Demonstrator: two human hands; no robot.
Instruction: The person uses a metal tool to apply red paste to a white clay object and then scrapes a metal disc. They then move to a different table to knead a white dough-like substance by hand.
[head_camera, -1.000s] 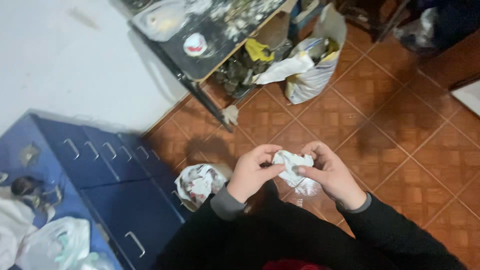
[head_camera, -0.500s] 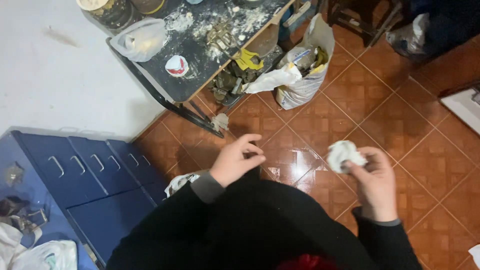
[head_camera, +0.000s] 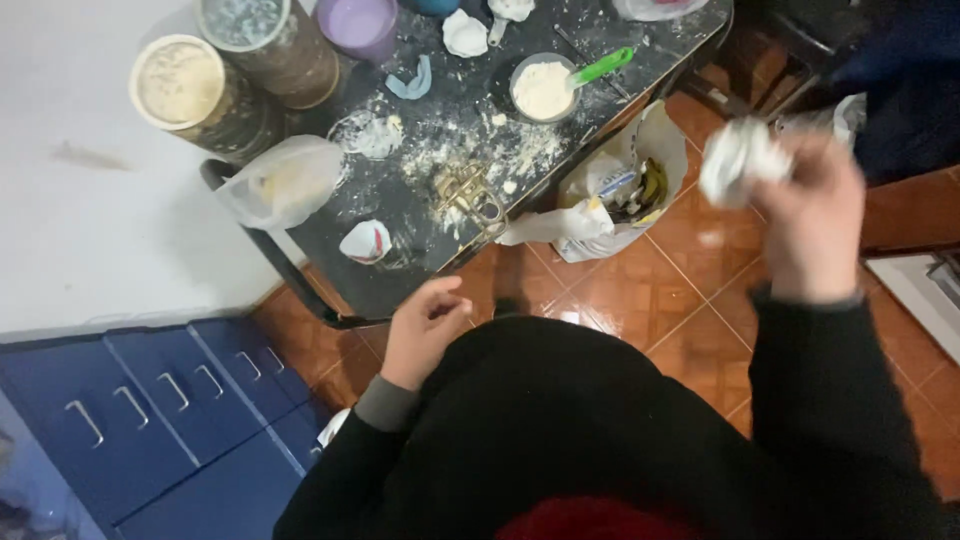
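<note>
The right hand (head_camera: 812, 215) was motion-blurred and raised over the tiled floor (head_camera: 700, 300), so its fingers were hard to separate, but they were closed around a crumpled white wad (head_camera: 738, 158), paper or cloth, impossible to say which, held up just right of the open white bag of rubbish (head_camera: 610, 195) on the floor. The left hand (head_camera: 422, 325) hung loosely curled and held nothing, close to the body, just below the edge of the flour-dusted black table (head_camera: 400, 270), whose far end was cut off by the frame.
</note>
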